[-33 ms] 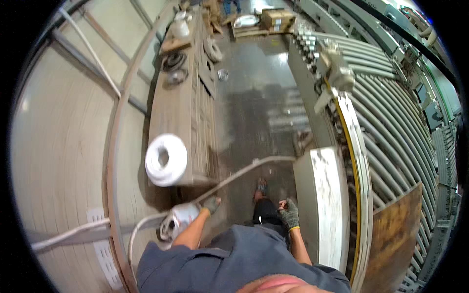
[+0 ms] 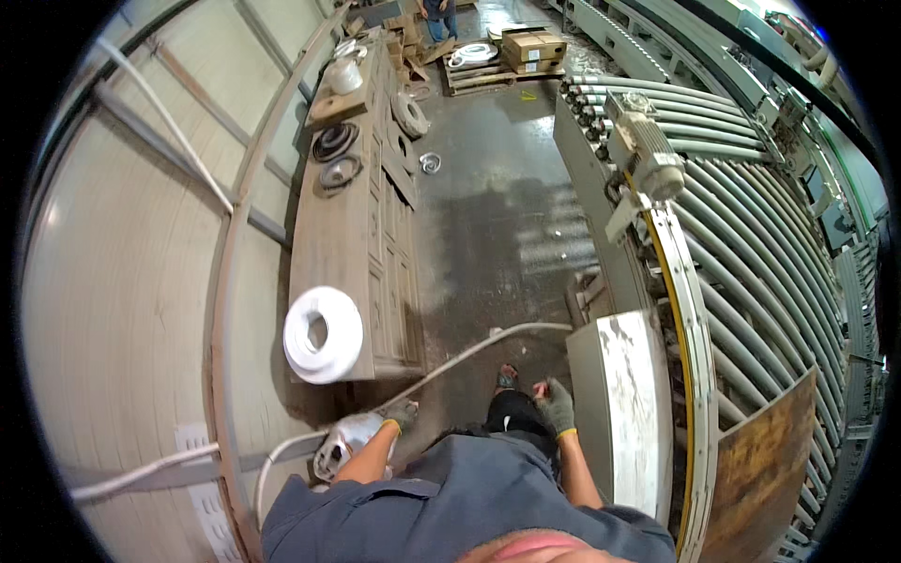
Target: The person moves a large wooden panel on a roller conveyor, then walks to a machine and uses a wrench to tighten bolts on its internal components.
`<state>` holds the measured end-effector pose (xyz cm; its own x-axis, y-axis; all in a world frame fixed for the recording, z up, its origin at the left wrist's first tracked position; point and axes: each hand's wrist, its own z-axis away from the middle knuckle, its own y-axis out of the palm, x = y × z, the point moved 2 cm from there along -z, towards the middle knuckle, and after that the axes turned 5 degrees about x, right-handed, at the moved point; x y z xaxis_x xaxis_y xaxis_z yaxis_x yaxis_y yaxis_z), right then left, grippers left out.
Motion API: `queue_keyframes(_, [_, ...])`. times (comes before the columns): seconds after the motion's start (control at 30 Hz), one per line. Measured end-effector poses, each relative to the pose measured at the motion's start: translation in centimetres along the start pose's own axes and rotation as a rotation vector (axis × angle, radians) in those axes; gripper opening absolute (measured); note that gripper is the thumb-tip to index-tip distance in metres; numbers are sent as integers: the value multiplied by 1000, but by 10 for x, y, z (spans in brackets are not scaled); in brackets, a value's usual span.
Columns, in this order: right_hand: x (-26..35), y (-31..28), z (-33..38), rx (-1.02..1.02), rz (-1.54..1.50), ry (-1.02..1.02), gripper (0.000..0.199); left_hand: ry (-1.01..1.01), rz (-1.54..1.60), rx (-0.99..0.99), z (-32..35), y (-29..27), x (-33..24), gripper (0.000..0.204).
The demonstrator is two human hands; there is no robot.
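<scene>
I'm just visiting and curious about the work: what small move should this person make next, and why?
Probably lift the visible foot high if stepping forward: a pale hose crosses the floor just ahead and could catch it.

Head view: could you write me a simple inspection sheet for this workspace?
Surface: long brown cabinet, carrying a thick white ring.
Things at hand: silvery object beside the left hand, kind unclear; pale box near the right hand.
Clutter: cardboard boxes on a pallet; loose pale coil on the floor.
Grips: both gloved; whether either holds anything is unclear.
Cables: pale cable or hose crossing the floor.
Surroundings: roller conveyor at right; another person at the far end.
</scene>
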<state>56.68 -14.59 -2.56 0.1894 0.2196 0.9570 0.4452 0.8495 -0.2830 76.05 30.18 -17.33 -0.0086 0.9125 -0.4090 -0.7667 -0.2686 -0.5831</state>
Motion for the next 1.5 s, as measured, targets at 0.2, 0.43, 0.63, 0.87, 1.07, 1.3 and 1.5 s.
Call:
queue_keyframes(0.2, [114, -14, -279, 177, -54, -48, 18, -333, 396, 163, -28, -86, -74, 33])
queue_keyframes(0.43, [205, 16, -561, 255, -45, -357, 18, -219, 260, 188, -188, -150, -102, 40])
queue_keyframes(0.63, [213, 71, -746, 407, 264, -242, 25, -69, 78, 188, -402, -252, -167, 47])
queue_keyframes(0.87, [218, 35, -891, 259, 97, 7, 19, -15, 37, -111, -687, -548, -355, 55])
queue_keyframes(1.07, [162, 8, -1046, 143, 249, 208, 16, 273, 873, -179, -869, -727, -535, 23])
queue_keyframes(1.3, [150, 4, -1326, 130, 501, 44, 25, 359, 242, -195, -993, -760, -565, 30])
queue_keyframes(1.5, [227, -21, -1610, 260, 574, -97, 30, 72, -272, 130, -1037, -782, -527, 29])
